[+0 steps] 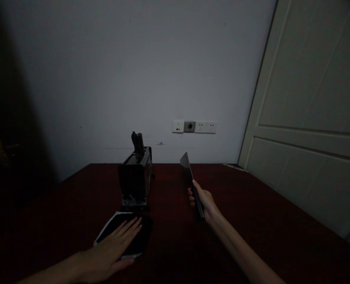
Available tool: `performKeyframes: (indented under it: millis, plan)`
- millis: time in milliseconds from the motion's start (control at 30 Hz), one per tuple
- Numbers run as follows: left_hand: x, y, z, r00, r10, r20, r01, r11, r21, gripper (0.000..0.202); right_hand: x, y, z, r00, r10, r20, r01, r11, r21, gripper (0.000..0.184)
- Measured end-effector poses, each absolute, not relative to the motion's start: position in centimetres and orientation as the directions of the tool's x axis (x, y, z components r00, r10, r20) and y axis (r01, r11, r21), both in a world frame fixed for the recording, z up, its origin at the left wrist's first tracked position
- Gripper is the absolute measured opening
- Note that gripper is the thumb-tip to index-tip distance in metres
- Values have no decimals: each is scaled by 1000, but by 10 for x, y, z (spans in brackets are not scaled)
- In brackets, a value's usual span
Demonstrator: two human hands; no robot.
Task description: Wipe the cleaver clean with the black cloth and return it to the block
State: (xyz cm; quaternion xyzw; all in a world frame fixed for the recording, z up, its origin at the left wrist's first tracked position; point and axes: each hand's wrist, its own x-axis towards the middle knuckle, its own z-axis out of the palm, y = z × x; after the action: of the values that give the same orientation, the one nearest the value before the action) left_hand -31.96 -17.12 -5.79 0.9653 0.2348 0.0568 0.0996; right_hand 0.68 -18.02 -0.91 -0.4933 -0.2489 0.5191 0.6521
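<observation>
Nearest, item one: the left hand (112,248), laid palm down on a dark mat (143,233) with a pale edge. The mat lies flat on the bench (251,221) just in front of the person. The grip is spread, the fingers stretched out side by side and nothing pinched. Item two, a little further and to the right: the right hand (203,201), its grip wrapped round the handle of a cleaver (186,167), whose broad blade is raised off the bench and tilted up and away toward the wall. The cleaver is thus found in the air, right of the mat and well apart from the left hand. Handling note, offered as a judgement: the mat is best pinned under an even, flat palm so that it cannot slide on the dark wood, with the fingertips drawn back from any line the blade may cross. The handle is best fully enclosed, with the wrist straight and the blade turned away from the other arm, since the light is poor and the way the edge faces cannot be made out. Item three, just behind the mat: a dark knife block (135,179), upright, with two handles (137,142) standing out of its top. Item four, furthest: a pale wall (133,59) bearing a socket strip (195,126), and a panelled door (311,118) at the right, beside the bench's far corner.
</observation>
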Motion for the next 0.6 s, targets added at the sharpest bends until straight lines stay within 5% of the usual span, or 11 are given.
performKeyframes:
  millis: [333, 433, 533, 600]
  plan:
    - [-317, -161, -82, 829, 522, 198, 461, -840, 286, 49, 12, -178, -12, 272, 938, -213, -488, -57, -871, 34]
    - [-310, -163, -77, 750, 631, 201, 478, -726, 495, 42, 15, -177, -14, 260, 942, -212, -501, -56, -863, 34]
    - [-294, -170, -62, 592, 802, 86, 417, -395, 819, 43, 19, -176, -17, 254, 945, -206, -507, -51, -860, 35]
    - [-280, -175, -48, 510, 859, -40, 322, -148, 935, 49, 21, -176, -19, 258, 947, -193, -498, -40, -866, 35]
